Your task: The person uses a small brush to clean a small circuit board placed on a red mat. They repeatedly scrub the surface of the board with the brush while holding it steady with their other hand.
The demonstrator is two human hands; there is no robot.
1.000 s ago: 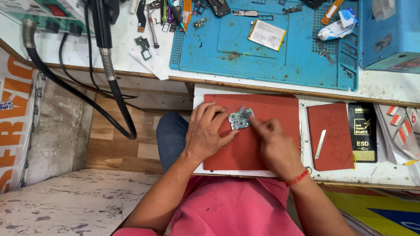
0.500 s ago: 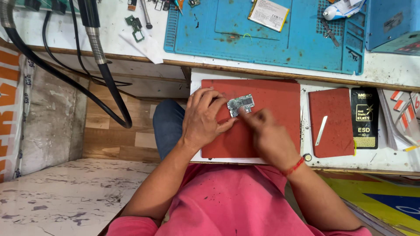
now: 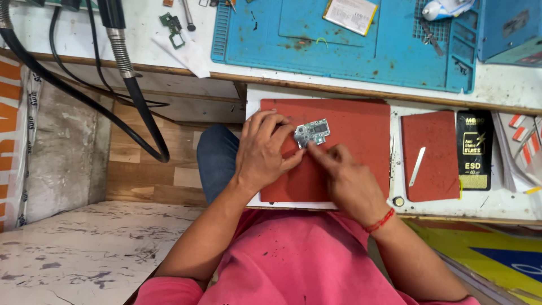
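Note:
A small silvery circuit board [image 3: 312, 133] lies over a dark red mat [image 3: 355, 130] on a pull-out shelf. My left hand [image 3: 262, 151] pinches the board's left edge between thumb and fingers. My right hand [image 3: 349, 183] comes in from the right, its fingertips pressed against the board's lower right corner; whether it holds a small tool is hidden. A red thread bracelet [image 3: 379, 221] circles my right wrist.
A smaller red mat [image 3: 432, 155] with a white spudger [image 3: 416, 167] lies to the right, beside a black packet [image 3: 474, 149]. Above, a blue work mat [image 3: 350, 42] carries a phone battery [image 3: 350, 14] and small tools. Black hoses [image 3: 135, 96] hang at the left.
The camera view has shifted slightly downward. My hands have stayed on the circuit board, which has turned a little flatter; my right fingertips have moved closer to its corner.

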